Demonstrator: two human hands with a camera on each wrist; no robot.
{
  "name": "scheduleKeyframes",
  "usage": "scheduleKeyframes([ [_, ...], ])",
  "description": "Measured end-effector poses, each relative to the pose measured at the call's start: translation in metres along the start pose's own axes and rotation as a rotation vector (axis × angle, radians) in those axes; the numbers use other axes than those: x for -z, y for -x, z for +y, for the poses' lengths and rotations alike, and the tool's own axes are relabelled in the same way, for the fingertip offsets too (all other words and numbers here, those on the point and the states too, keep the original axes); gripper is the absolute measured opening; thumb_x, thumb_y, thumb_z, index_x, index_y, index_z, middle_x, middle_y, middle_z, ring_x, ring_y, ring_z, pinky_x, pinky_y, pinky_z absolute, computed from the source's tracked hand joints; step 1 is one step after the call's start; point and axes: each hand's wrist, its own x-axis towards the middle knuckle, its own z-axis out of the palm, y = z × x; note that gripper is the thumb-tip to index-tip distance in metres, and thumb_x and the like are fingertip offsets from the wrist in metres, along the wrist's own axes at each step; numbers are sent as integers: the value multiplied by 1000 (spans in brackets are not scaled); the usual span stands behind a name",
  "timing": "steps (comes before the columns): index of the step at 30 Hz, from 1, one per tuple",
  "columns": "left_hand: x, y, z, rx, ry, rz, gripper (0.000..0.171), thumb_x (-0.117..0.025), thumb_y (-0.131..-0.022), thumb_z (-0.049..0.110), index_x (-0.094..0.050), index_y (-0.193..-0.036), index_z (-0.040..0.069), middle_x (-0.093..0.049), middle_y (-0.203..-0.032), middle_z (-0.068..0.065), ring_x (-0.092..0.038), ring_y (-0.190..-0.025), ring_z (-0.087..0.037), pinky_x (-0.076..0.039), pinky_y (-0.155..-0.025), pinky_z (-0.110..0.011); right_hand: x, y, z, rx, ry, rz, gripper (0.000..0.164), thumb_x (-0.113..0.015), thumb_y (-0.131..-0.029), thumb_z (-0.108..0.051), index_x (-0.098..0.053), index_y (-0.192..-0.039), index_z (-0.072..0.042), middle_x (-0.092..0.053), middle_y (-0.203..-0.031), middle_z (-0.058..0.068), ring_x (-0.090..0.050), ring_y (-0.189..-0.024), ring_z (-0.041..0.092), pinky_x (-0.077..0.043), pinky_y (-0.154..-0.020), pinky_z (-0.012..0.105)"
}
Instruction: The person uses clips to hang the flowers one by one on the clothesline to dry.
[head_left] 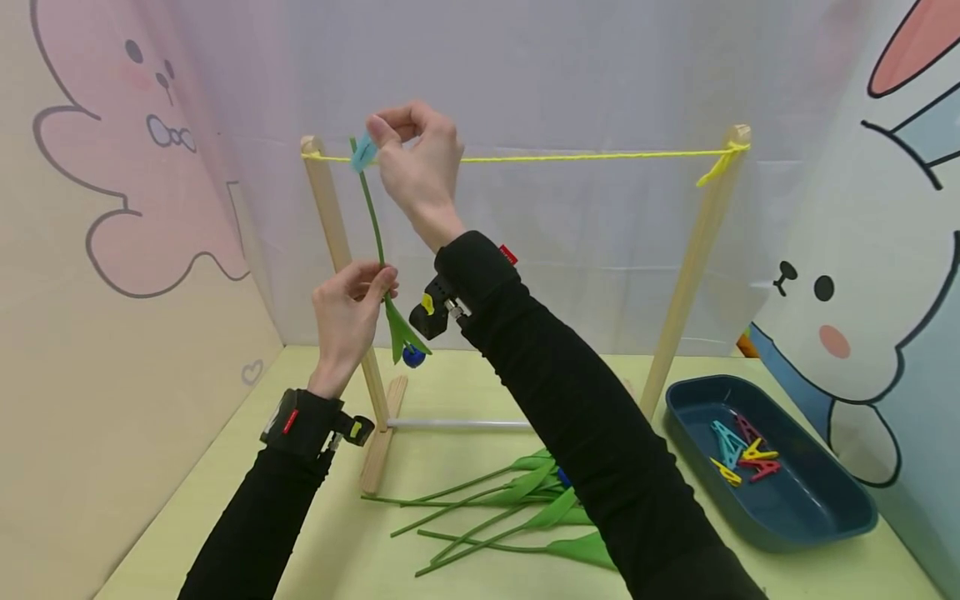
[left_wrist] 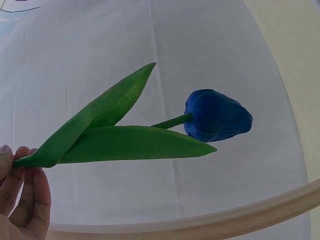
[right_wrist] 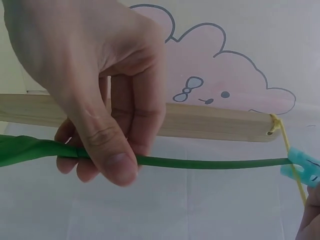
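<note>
A blue tulip [head_left: 413, 356] hangs head down from a yellow string [head_left: 570, 156], near the string's left end. My right hand [head_left: 423, 171] pinches a light blue clothespin [head_left: 363, 153] where the stem tip crosses the string. In the right wrist view the clothespin [right_wrist: 300, 167] sits over both string and stem. Lower down, my left hand [head_left: 348, 312] holds the stem between thumb and fingers, just above the leaves. The left wrist view gives the bloom [left_wrist: 217, 116] and two green leaves [left_wrist: 135, 144] in full, beyond the fingertips.
Two wooden posts [head_left: 696, 267] carry the string, joined low down by a white bar [head_left: 457, 424]. Several more tulips [head_left: 495, 497] lie on the table, partly behind my right sleeve. At right, a dark blue basin [head_left: 817, 500] holds several coloured clothespins [head_left: 759, 451].
</note>
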Motion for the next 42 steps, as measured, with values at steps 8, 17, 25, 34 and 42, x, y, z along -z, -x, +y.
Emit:
scheduleKeyframes([
  [8,-2,0,-1,7,14,-16,19,-69,-95,11,-72,-100,-7,-74,-88,-27,-59,-66,16,-52,-73,-7,6,-1,5,-115,-117,-78,19,-67,-98,-18,-72,-110,-5,-63,-85,5,-49,-48,12,-43,-51,24],
  [17,0,2,-1,63,-20,-37,27,-71,-95,14,-69,-115,-4,-75,-102,-25,-75,-87,-26,-52,-76,-10,28,8,6,-96,-123,-215,43,-64,-100,-22,-57,-140,-8,-68,-125,10,-63,-51,16,-41,-44,27],
  [25,-13,35,11,-187,-112,105,54,-79,-86,8,-53,-131,-7,-60,-127,-26,-60,-107,-38,-53,-89,-32,92,65,28,271,28,-317,41,-63,-99,-5,-54,-138,4,-65,-129,19,-71,-63,22,-48,-46,25],
  [34,-31,93,8,-236,-96,-357,30,-76,-89,8,-67,-117,3,-70,-94,-10,-64,-83,-23,-54,-75,-31,196,150,85,113,290,-531,31,-61,-100,-8,-62,-131,-1,-69,-116,16,-68,-95,20,-53,-65,26],
  [42,-34,136,-24,121,-105,-917,39,-66,-99,25,-61,-131,4,-70,-116,-11,-65,-111,-30,-54,-95,-46,275,198,134,-54,557,-418,24,-59,-102,-14,-67,-124,-7,-73,-114,14,-65,-97,15,-54,-77,24],
])
